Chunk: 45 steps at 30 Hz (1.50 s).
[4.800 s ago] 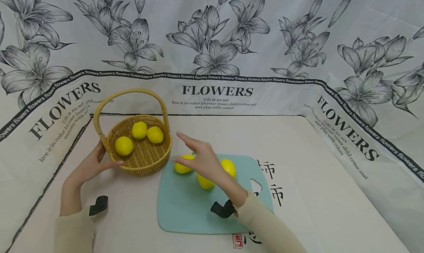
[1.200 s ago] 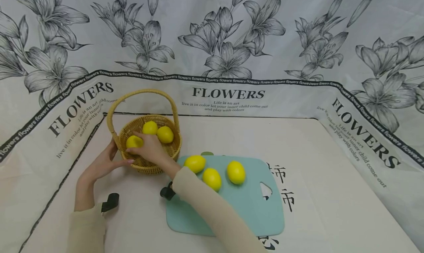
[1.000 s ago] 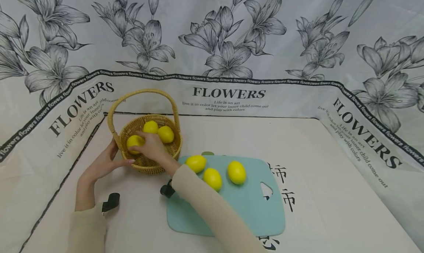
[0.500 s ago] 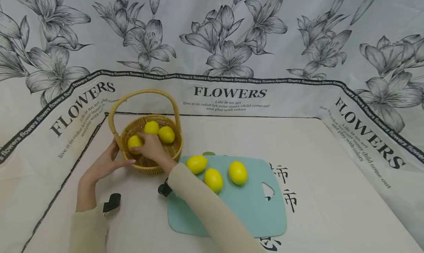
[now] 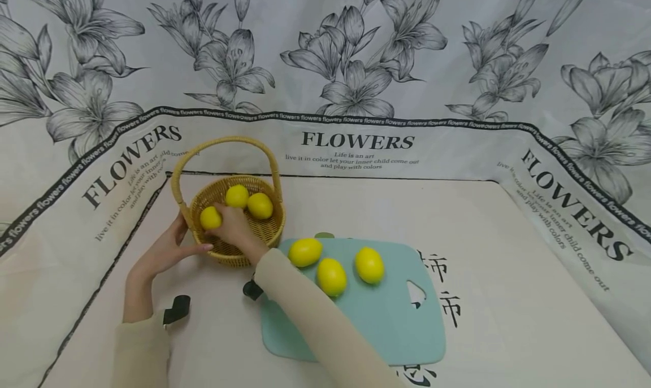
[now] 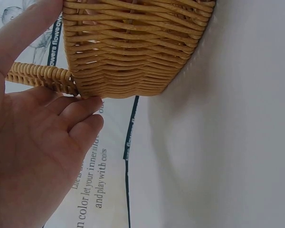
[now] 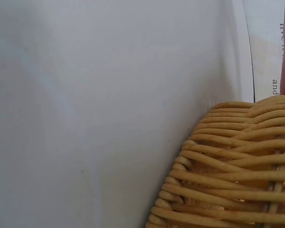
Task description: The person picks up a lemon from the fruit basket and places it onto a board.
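A wicker basket (image 5: 229, 260) with an arched handle stands at the left of the table, with three yellow lemons inside. My left hand (image 5: 161, 253) holds its left side, thumb along the front rim and the other fingers back by the handle's foot. The left wrist view shows those fingertips against the woven wall (image 6: 137, 52). Reaching into the basket, my right hand (image 5: 235, 225) has thumb and fingers around the leftmost lemon (image 5: 211, 218). The other two lemons (image 5: 237, 196) lie behind that hand. In the right wrist view, basket weave (image 7: 237, 175) hides the right hand's grip.
A light green cutting board (image 5: 386, 326) lies right of the basket, bearing three lemons (image 5: 369, 265). My right sleeve (image 5: 315, 320) crosses over its left part. Behind the table rises a flower-printed cloth (image 5: 356, 145). Black characters (image 5: 450, 309) are printed on the tabletop.
My right hand has moved left from above the board into the basket, onto the leftmost lemon. That lemon has shifted slightly in its grasp. The left hand stays on the basket.
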Tool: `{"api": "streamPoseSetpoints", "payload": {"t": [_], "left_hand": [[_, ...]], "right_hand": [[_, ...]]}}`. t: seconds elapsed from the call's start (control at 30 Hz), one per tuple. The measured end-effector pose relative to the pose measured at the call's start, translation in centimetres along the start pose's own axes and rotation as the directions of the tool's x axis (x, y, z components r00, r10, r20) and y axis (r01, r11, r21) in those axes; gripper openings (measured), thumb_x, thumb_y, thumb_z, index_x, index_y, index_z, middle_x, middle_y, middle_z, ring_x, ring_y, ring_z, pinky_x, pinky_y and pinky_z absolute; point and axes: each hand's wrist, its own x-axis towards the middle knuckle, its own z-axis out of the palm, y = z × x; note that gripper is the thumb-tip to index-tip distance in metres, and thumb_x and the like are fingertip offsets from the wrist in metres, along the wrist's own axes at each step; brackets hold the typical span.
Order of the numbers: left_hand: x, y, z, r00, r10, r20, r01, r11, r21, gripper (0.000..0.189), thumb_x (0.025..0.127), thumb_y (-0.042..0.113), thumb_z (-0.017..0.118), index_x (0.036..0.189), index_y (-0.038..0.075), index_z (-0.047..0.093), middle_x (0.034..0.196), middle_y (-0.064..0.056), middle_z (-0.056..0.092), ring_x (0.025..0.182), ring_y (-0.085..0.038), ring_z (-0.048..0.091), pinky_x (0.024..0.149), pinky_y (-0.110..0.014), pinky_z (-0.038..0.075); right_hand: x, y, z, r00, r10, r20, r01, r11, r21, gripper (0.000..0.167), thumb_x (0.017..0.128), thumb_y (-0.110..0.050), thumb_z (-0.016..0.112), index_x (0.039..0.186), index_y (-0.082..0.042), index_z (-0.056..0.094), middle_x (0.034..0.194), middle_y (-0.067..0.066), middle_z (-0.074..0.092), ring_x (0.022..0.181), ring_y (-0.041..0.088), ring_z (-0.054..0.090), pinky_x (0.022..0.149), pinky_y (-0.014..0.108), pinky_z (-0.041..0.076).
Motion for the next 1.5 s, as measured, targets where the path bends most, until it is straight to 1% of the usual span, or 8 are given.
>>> {"api": "streamPoseSetpoints", "payload": {"t": [0.17,0.43,0.53,0.7,0.93,1.13,1.37,1.5], "left_hand": [[0.1,0.0,0.3,1.0,-0.005,0.005,0.005,1.0,-0.006,0.11,0.085,0.023,0.075,0.153,0.028,-0.011,0.161,-0.007,-0.009,0.145,-0.04,0.001,0.112,-0.064,0.007],[0.0,0.3,0.3,1.0,0.022,-0.006,-0.022,1.0,0.016,0.11,0.086,0.023,0.074,0.153,0.03,-0.013,0.16,-0.005,-0.011,0.144,-0.041,0.001,0.112,-0.064,0.008],[-0.1,0.5,0.1,1.0,0.027,-0.011,-0.027,0.999,0.023,0.11,0.086,0.022,0.075,0.152,0.031,-0.013,0.16,-0.006,-0.01,0.144,-0.041,0.001,0.112,-0.064,0.008],[-0.1,0.6,0.0,1.0,0.024,-0.01,-0.024,1.0,0.018,0.111,0.085,0.022,0.075,0.152,0.031,-0.013,0.161,-0.008,-0.01,0.144,-0.042,0.001,0.112,-0.064,0.009],[-0.2,0.5,0.0,1.0,0.022,-0.011,-0.021,1.0,0.018,0.111,0.085,0.021,0.076,0.152,0.033,-0.012,0.161,-0.006,-0.01,0.144,-0.042,0.001,0.111,-0.065,0.008],[-0.2,0.4,0.0,1.0,0.014,-0.005,-0.014,1.0,0.017,0.111,0.085,0.021,0.075,0.152,0.034,-0.013,0.16,-0.002,-0.012,0.144,-0.041,-0.001,0.112,-0.065,0.007],[-0.2,0.4,0.0,1.0,0.008,-0.009,-0.008,0.999,0.031,0.111,0.085,0.023,0.075,0.152,0.032,-0.012,0.161,-0.008,-0.01,0.144,-0.043,0.001,0.111,-0.066,0.008],[-0.3,0.5,-0.1,1.0,0.012,-0.01,-0.011,0.999,0.034,0.111,0.085,0.023,0.075,0.153,0.032,-0.012,0.161,-0.008,-0.01,0.144,-0.044,0.001,0.11,-0.067,0.009]], "right_hand": [[-0.2,0.3,-0.2,1.0,0.005,0.001,-0.005,1.0,-0.013,0.068,0.084,-0.027,0.076,0.142,-0.008,0.048,0.137,0.002,0.055,0.12,0.009,0.053,0.098,0.02,0.045],[-0.7,0.2,-1.3,1.0,-0.01,-0.017,0.01,0.999,-0.034,0.069,0.085,-0.03,0.075,0.144,-0.008,0.046,0.139,0.003,0.053,0.122,0.011,0.052,0.1,0.022,0.044],[-1.1,0.0,-2.2,1.0,-0.019,-0.012,0.019,1.0,0.001,0.069,0.086,-0.03,0.074,0.145,-0.009,0.045,0.141,0.003,0.051,0.116,0.008,0.054,0.098,0.02,0.044],[-1.9,0.0,-3.4,0.998,-0.06,-0.026,0.06,0.998,0.018,0.07,0.086,-0.032,0.074,0.145,-0.009,0.044,0.14,0.004,0.052,0.09,0.006,0.056,0.086,0.012,0.045],[-3.2,-0.2,-4.4,0.99,-0.13,-0.049,0.13,0.991,0.009,0.07,0.086,-0.035,0.073,0.144,-0.009,0.045,0.137,0.005,0.055,0.085,0.005,0.053,0.081,0.01,0.045],[-4.4,-0.8,-5.4,0.983,-0.174,-0.051,0.176,0.984,0.023,0.07,0.086,-0.036,0.073,0.144,-0.009,0.045,0.13,0.006,0.06,0.067,0.006,0.052,0.066,0.008,0.041],[-6.0,-1.4,-6.8,0.978,-0.203,-0.047,0.206,0.977,0.047,0.069,0.087,-0.035,0.072,0.145,-0.01,0.045,0.127,0.005,0.063,0.065,0.005,0.047,0.065,0.009,0.04],[-6.8,-1.5,-7.3,0.973,-0.223,-0.06,0.226,0.972,0.062,0.068,0.087,-0.035,0.072,0.144,-0.01,0.046,0.092,0.003,0.068,0.061,0.007,0.043,0.062,0.01,0.038]]}}
